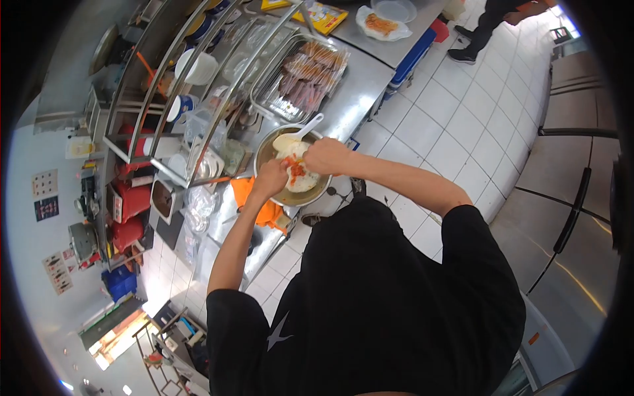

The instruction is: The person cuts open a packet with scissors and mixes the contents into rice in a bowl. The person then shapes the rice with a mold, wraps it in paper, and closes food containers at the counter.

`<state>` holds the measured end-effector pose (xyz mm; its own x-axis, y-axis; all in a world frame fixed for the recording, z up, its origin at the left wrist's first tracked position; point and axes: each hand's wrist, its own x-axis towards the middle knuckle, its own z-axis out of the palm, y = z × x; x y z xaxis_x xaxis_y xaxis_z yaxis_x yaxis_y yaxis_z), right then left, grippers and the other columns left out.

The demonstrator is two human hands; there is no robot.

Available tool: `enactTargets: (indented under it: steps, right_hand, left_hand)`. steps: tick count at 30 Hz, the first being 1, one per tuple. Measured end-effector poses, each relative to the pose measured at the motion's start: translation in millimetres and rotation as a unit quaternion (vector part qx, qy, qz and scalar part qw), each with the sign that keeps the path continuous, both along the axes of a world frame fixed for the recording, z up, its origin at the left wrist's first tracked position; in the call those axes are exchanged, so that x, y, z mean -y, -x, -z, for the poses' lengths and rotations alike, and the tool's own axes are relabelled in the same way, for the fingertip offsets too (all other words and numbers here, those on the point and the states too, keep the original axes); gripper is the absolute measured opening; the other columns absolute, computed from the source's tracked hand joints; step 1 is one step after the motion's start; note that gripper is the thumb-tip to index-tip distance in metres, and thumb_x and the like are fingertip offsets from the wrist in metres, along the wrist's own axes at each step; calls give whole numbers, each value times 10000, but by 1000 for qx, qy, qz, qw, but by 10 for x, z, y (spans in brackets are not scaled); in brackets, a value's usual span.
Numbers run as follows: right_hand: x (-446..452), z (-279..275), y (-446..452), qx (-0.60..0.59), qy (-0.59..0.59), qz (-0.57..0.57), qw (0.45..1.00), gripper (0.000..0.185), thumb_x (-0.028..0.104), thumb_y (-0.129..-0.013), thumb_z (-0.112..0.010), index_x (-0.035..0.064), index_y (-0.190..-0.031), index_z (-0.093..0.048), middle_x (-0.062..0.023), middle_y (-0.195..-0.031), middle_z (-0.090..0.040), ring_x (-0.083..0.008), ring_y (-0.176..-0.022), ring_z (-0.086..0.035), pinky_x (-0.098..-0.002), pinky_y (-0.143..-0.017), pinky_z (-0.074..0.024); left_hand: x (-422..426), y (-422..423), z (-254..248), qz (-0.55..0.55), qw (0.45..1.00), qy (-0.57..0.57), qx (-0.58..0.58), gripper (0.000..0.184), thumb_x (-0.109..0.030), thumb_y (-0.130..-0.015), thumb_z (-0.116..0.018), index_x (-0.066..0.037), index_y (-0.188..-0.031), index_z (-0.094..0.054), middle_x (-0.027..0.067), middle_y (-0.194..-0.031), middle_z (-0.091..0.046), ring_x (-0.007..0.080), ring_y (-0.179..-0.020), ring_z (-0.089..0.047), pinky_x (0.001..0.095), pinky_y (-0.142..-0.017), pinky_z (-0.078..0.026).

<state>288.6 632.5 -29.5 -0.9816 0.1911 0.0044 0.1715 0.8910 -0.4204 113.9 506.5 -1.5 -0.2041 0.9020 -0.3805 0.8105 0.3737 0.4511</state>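
Note:
A round metal bowl (pixel 325 193) stands at the edge of the steel counter in front of me. Inside it is a pale, creamy white mass (pixel 305 183) with chopped orange-red pieces (pixel 296 169) on top. My left hand (pixel 272 178) is closed over the bowl's left side, fingertips close to the red pieces. On the opposite side my right hand (pixel 326 156) is closed too, above the white mass. Whatever is between the fingers of either hand is too small to make out. A white spoon (pixel 309 125) leans in the bowl, its handle over the far rim.
Beyond the bowl sits a metal tray (pixel 264 99) of plastic-wrapped food packs (pixel 310 72). An orange cloth (pixel 265 212) lies left of the bowl. A metal rack (pixel 168 119) rises at left. Food on white wrapping (pixel 383 25) lies farther off. Another person (pixel 485 30) stands on the tiled floor.

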Motion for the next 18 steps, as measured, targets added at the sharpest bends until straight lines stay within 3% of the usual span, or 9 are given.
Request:
enactTargets:
  steps: [3, 5, 8, 11, 15, 18]
  right_hand:
    - [41, -134, -45, -7, 37, 20, 999, 259, 233, -791, -585, 33, -664, -692, -183, -674, -680, -353, -625, -693, -455, -583, -565]
    - [94, 81, -28, -17, 17, 25, 999, 267, 242, -794, -586, 35, -667, -695, -179, -672, -680, -350, -625, -694, -460, -578, -564]
    - [175, -53, -39, 2, 32, 54, 998, 271, 245, -796, -586, 38, -658, -693, -168, -657, -678, -348, -613, -691, -459, -579, -563]
    - [255, 70, -30, 4, 7, 28, 1000, 256, 237, -791, -596, 45, -646, -683, -157, -623, -666, -346, -592, -686, -457, -560, -557]
    - [377, -147, 8, 32, -25, 21, 999, 222, 226, -776, -603, 56, -671, -701, -164, -633, -669, -353, -596, -686, -459, -546, -552]
    - [455, -66, 61, 111, -17, 23, 993, 208, 216, -777, -596, 66, -742, -735, -144, -734, -716, -340, -703, -716, -459, -623, -563]
  left_hand:
    - [74, 5, 135, 79, 995, -62, -22, 396, -203, -989, -396, 53, -814, -644, 316, -857, -644, 493, -836, -631, 571, -803, -478]
    - [141, -12, 205, 108, 993, -27, -31, 390, -191, -965, -408, 56, -761, -631, 325, -801, -632, 486, -774, -642, 560, -754, -498]
    - [293, 5, 415, 75, 994, -74, -30, 426, -224, -974, -408, 71, -772, -641, 333, -763, -622, 492, -740, -639, 550, -713, -503]
    - [347, -135, 288, -30, 996, -25, 80, 469, -258, -989, -398, 74, -786, -659, 339, -769, -622, 496, -756, -639, 546, -712, -500]
    - [479, -99, 393, -41, 994, -63, 80, 530, -288, -1011, -390, 78, -743, -664, 336, -761, -622, 500, -748, -638, 540, -711, -505]
    - [495, -122, 377, 19, 997, -71, 13, 544, -300, -1018, -398, 67, -724, -672, 316, -727, -632, 496, -691, -639, 551, -681, -517]
